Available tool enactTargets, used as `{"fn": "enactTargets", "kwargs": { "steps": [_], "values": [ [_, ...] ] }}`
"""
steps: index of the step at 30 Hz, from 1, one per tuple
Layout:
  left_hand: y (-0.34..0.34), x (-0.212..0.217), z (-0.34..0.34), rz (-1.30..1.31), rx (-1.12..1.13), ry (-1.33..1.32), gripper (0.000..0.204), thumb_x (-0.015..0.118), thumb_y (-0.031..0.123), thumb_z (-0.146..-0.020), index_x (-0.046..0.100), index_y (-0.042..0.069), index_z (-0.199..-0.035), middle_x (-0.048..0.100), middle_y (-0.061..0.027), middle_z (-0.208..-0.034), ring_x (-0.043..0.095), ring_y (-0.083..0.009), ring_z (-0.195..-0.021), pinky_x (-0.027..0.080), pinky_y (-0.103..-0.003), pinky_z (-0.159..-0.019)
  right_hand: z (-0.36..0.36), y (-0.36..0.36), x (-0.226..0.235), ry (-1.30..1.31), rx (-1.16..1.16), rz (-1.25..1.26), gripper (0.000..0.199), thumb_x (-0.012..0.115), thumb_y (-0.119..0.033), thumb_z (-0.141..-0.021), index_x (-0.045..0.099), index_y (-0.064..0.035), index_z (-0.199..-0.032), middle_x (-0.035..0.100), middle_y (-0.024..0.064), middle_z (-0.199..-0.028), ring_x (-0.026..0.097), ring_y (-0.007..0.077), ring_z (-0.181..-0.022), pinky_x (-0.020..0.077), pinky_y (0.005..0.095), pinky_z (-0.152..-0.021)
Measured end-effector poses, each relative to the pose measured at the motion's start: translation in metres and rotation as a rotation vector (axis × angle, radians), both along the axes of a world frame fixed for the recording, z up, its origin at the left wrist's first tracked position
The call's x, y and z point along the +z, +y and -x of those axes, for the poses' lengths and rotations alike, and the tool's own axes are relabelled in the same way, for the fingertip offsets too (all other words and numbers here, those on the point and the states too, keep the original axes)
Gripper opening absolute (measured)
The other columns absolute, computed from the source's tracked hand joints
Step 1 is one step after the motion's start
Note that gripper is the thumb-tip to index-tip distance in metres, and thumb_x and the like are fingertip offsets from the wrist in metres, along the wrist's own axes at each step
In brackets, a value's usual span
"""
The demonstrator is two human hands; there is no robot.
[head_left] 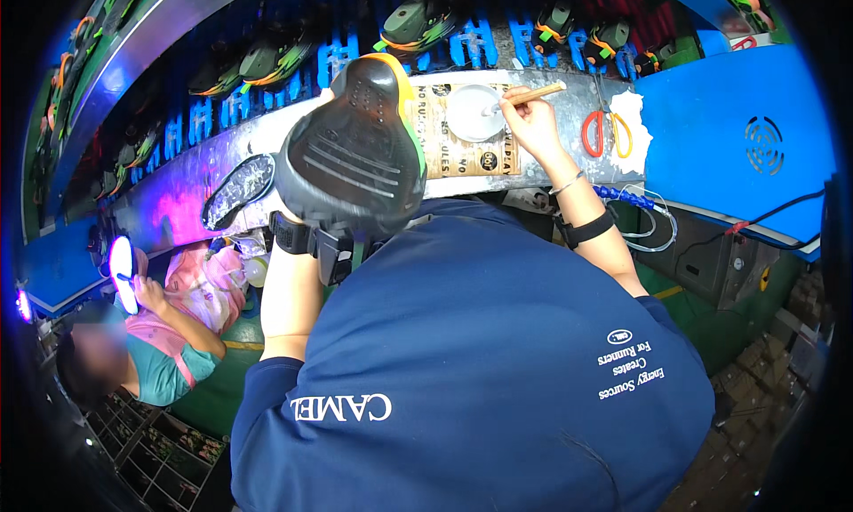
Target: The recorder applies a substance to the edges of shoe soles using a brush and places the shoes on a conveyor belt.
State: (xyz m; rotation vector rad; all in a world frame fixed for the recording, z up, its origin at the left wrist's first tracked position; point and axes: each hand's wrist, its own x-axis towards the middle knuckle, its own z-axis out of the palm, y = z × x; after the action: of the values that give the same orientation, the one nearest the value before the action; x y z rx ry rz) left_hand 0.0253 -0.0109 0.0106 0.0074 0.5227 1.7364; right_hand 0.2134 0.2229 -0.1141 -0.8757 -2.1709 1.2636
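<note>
My left hand holds up a black shoe upper (348,152) with orange and green edging, its ridged underside facing me. The shoe hides nearly all of that hand; its wrist, with a black strap, comes out below. In my right hand (533,125) is a brush (538,92) with a light wooden handle, pinched between the fingers. The brush's lower end reaches into a round white bowl (462,114) of whitish stuff. That bowl stands on a printed brown cardboard sheet (489,161) on the bench.
Scissors (593,134) with red and yellow handles lie right of my right hand. A black shoe sole (238,192) lies to the left. Behind, shoes (416,25) ride on blue holders. A blue machine cover (711,130) stands right. A co-worker (169,334) sits at left.
</note>
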Motion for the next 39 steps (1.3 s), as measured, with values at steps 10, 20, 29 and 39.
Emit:
{"fn": "enactTargets", "kwargs": {
  "steps": [10,20,29,39],
  "values": [
    [0.002,0.006,0.003,0.024,-0.005,0.090,0.035,0.048,0.028,-0.084,0.050,0.002,-0.107,0.055,-0.0115,-0.103,0.052,-0.0192,-0.096,0.040,-0.031,-0.086,-0.007,-0.005,0.012,0.005,-0.022,0.041,0.011,0.058,-0.012,-0.073,0.057,-0.0016,-0.077,0.049,0.0007,-0.055,0.041,0.0053,-0.047,0.0348,0.0207,-0.046],
    [0.005,0.018,0.004,0.031,-0.016,0.191,0.036,0.048,0.028,-0.084,0.050,0.002,-0.108,0.054,-0.0112,-0.104,0.051,-0.0187,-0.097,0.039,-0.031,-0.086,-0.011,-0.004,0.033,-0.041,0.037,0.207,0.013,0.056,-0.014,-0.078,0.056,-0.0010,-0.081,0.050,-0.0016,-0.059,0.040,0.0014,-0.047,0.0322,0.0161,-0.042],
    [0.006,0.031,0.003,0.049,-0.016,0.274,0.036,0.048,0.028,-0.084,0.049,0.002,-0.109,0.054,-0.0110,-0.105,0.051,-0.0183,-0.098,0.039,-0.030,-0.087,-0.006,0.008,0.123,0.347,0.130,0.375,0.016,0.055,-0.017,-0.079,0.055,-0.0022,-0.086,0.051,-0.0007,-0.060,0.043,0.0022,-0.048,0.0321,0.0135,-0.042],
    [0.007,0.032,0.000,0.049,-0.028,0.296,0.037,0.048,0.028,-0.084,0.049,0.002,-0.109,0.053,-0.0107,-0.106,0.050,-0.0178,-0.099,0.038,-0.030,-0.088,0.010,-0.014,0.165,0.406,0.170,0.195,0.011,0.057,-0.007,-0.077,0.059,-0.0008,-0.086,0.055,0.0016,-0.066,0.051,0.0044,-0.056,0.0403,0.0153,-0.051]
  ]
}}
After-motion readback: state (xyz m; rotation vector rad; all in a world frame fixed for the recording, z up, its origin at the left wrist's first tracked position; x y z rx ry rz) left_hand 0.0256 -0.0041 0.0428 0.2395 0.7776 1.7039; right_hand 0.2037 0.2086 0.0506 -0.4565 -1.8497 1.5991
